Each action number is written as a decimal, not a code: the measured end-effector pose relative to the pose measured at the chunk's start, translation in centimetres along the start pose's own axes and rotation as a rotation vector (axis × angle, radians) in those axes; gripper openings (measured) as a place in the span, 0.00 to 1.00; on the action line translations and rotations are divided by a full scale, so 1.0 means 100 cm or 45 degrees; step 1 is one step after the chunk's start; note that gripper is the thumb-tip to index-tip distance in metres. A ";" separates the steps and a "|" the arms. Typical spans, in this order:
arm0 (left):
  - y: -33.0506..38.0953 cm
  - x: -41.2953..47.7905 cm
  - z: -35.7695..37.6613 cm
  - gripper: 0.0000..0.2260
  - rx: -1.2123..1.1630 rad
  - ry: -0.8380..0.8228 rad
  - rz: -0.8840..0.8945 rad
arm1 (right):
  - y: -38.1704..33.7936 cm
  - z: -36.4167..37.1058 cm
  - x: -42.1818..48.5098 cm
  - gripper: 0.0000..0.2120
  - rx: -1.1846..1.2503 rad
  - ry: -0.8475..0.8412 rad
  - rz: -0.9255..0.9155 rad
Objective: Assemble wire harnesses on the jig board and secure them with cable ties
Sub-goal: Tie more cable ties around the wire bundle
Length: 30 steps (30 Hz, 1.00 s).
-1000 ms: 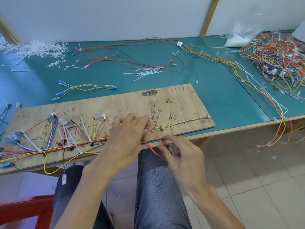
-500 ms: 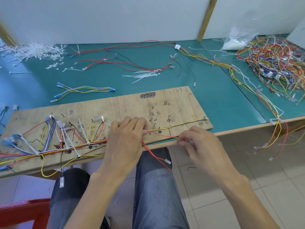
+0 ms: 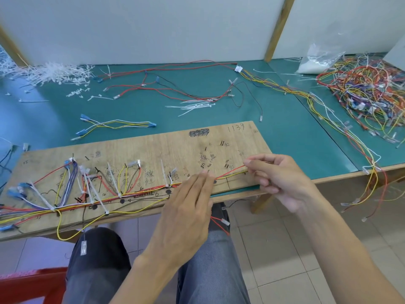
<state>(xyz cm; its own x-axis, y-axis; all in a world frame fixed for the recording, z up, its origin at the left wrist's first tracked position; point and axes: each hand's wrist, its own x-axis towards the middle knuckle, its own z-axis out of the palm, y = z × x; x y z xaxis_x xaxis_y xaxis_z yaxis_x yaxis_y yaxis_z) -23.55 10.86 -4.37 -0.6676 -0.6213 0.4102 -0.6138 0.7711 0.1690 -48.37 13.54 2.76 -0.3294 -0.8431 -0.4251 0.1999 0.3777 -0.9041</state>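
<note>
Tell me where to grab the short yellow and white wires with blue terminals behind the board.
Pinch the wire set mid-length, where its strands run close together, from above with fingers across them. It lies flat on the green mat, and its left ends splay apart, so gripping there may miss some.

A small wire-harness assembly workshop: a green-matted bench (image 3: 285,128) carries a wooden jig board (image 3: 175,145) inked with handwritten marks and strung with tied wires. A tangled heap of harnesses (image 3: 368,95) lies far right beside a plastic bag (image 3: 317,60). Clipped cable-tie offcuts (image 3: 54,72) pile up far left, and loose cable ties (image 3: 195,106) lie mid-bench. White partition panels (image 3: 153,27) stand behind.
</note>
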 end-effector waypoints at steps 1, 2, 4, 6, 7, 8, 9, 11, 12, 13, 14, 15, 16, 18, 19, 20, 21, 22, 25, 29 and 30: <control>0.000 -0.001 0.000 0.22 0.017 -0.026 0.004 | -0.001 -0.002 0.002 0.08 -0.024 -0.016 0.005; 0.001 -0.001 0.001 0.22 0.042 -0.046 0.010 | -0.002 -0.003 0.003 0.09 -0.073 -0.011 -0.002; 0.001 0.001 0.002 0.22 0.092 -0.068 0.017 | -0.002 -0.001 0.004 0.06 -0.355 0.151 -0.146; 0.000 0.004 0.002 0.21 0.121 -0.079 0.016 | -0.001 0.006 0.009 0.04 -0.804 0.429 -0.445; 0.000 0.005 0.003 0.21 0.131 -0.073 0.015 | -0.002 0.014 0.010 0.05 -0.952 0.501 -0.579; 0.001 0.004 0.004 0.21 0.146 -0.062 0.016 | -0.004 0.022 0.012 0.04 -1.026 0.524 -0.678; 0.002 0.004 0.005 0.21 0.165 -0.050 0.018 | -0.008 0.031 0.015 0.04 -1.062 0.527 -0.744; 0.004 0.002 0.007 0.22 0.188 -0.032 0.014 | -0.020 0.047 0.026 0.04 -1.146 0.536 -0.815; 0.005 0.002 0.007 0.22 0.186 -0.032 0.008 | -0.026 0.055 0.033 0.05 -1.210 0.526 -0.812; 0.005 0.003 0.007 0.22 0.178 -0.037 0.001 | -0.033 0.064 0.039 0.05 -1.282 0.496 -0.780; 0.004 0.004 0.006 0.21 0.168 -0.043 -0.004 | -0.038 0.072 0.046 0.06 -1.362 0.458 -0.731; 0.004 0.005 0.006 0.21 0.157 -0.045 -0.010 | -0.041 0.080 0.052 0.06 -1.448 0.416 -0.681; 0.003 0.006 0.005 0.21 0.146 -0.044 -0.016 | -0.044 0.087 0.058 0.06 -1.531 0.375 -0.641; 0.003 0.007 0.004 0.20 0.118 -0.044 -0.030 | -0.045 0.098 0.065 0.06 -1.650 0.321 -0.588; 0.003 0.007 0.004 0.21 0.105 -0.043 -0.037 | -0.045 0.102 0.067 0.06 -1.693 0.319 -0.575; 0.004 0.008 0.004 0.21 0.095 -0.046 -0.044 | -0.044 0.105 0.069 0.07 -1.738 0.322 -0.575; 0.004 0.008 0.005 0.22 0.087 -0.054 -0.050 | -0.043 0.108 0.070 0.07 -1.783 0.326 -0.587; 0.004 0.008 0.005 0.24 0.080 -0.067 -0.057 | -0.042 0.111 0.071 0.07 -1.810 0.326 -0.607; 0.003 0.009 0.004 0.26 0.043 -0.089 -0.071 | -0.042 0.123 0.073 0.07 -1.915 0.311 -0.663; 0.002 0.009 0.003 0.27 0.003 -0.110 -0.078 | -0.049 0.140 0.068 0.06 -2.010 0.318 -0.704; 0.002 0.008 0.003 0.27 -0.001 -0.111 -0.082 | -0.049 0.144 0.066 0.07 -2.019 0.326 -0.717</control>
<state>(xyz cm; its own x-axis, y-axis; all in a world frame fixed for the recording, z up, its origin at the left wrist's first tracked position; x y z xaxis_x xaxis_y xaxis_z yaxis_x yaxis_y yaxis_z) -24.37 10.45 -4.25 -0.6607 -0.6795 0.3190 -0.6564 0.7291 0.1937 -38.25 0.61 5.06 -0.1933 -0.9773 0.0869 -0.9811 0.1923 -0.0201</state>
